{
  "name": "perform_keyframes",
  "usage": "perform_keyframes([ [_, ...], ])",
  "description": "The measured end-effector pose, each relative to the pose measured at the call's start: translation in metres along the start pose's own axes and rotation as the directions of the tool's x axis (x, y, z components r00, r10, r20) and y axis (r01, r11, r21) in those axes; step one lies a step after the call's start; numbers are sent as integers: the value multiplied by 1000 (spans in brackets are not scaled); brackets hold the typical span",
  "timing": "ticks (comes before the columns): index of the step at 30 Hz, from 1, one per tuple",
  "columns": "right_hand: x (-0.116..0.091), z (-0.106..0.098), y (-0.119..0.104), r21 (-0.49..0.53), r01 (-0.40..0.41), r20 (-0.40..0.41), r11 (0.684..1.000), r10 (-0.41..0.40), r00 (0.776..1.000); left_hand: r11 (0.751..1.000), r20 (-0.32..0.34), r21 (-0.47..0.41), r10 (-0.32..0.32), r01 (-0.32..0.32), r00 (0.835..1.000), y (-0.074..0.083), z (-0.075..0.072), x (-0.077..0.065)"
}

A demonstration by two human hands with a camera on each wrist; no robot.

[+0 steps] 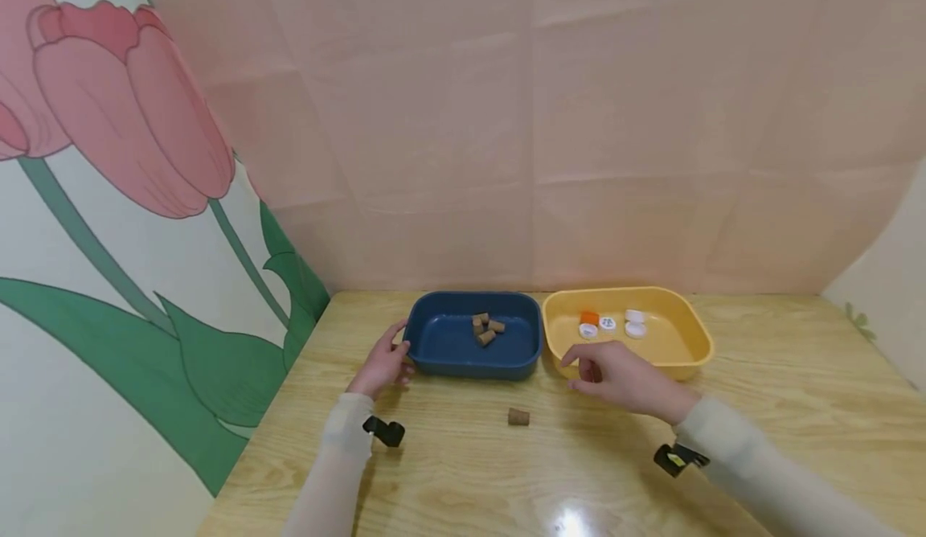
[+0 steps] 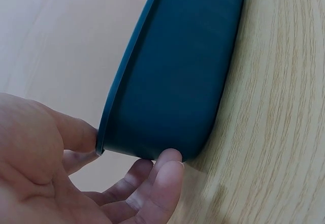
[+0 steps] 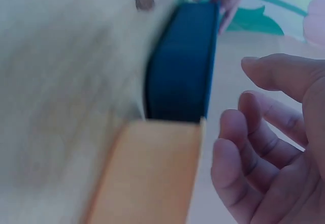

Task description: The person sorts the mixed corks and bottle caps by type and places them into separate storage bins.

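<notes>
My left hand (image 1: 383, 362) touches the left end of the blue bin (image 1: 473, 376), with its fingertips (image 2: 170, 155) against the outer wall below the rim. Several brown corks (image 1: 486, 338) lie inside this bin. Over the near-left edge of the yellow bin (image 1: 694, 352) hovers my right hand (image 1: 618, 376), fingers loosely bent and the thumb apart from them. Nothing shows between those fingers in the right wrist view. White bottle caps (image 1: 635, 329) and an orange bottle cap (image 1: 589, 317) lie in the yellow bin. A single cork (image 1: 518, 416) lies on its side on the table before the blue bin.
The two bins stand side by side on a wood-grain table (image 1: 448, 457), near a pink cloth backdrop (image 1: 434, 159). At the left rises a wall with painted tulips (image 1: 137, 111). Each wrist carries a small black camera.
</notes>
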State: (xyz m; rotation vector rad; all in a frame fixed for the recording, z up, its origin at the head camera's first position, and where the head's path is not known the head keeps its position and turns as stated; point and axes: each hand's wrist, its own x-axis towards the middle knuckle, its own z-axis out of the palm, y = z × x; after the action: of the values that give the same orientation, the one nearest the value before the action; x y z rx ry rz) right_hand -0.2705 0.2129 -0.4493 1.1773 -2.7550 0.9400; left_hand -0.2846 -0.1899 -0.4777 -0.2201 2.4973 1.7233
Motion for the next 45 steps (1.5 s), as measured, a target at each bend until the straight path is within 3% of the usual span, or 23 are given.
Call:
perform_keyframes([
  [9,-2,30,-13,46,40,75,998,-44,996,999,6,-36,23,-23,1000,-1,2,-1],
  [20,8,60,-8,68,46,102,997,-53,993,999,5,-25,32,-32,999,-1,2,-2],
  [34,16,70,-9,89,-19,164,996,4,986,1000,11,-6,10,-10,1000,2,1,-3],
  [45,20,76,-12,72,2,154,997,-13,988,1000,20,-13,24,-23,1000,0,-1,-2],
])
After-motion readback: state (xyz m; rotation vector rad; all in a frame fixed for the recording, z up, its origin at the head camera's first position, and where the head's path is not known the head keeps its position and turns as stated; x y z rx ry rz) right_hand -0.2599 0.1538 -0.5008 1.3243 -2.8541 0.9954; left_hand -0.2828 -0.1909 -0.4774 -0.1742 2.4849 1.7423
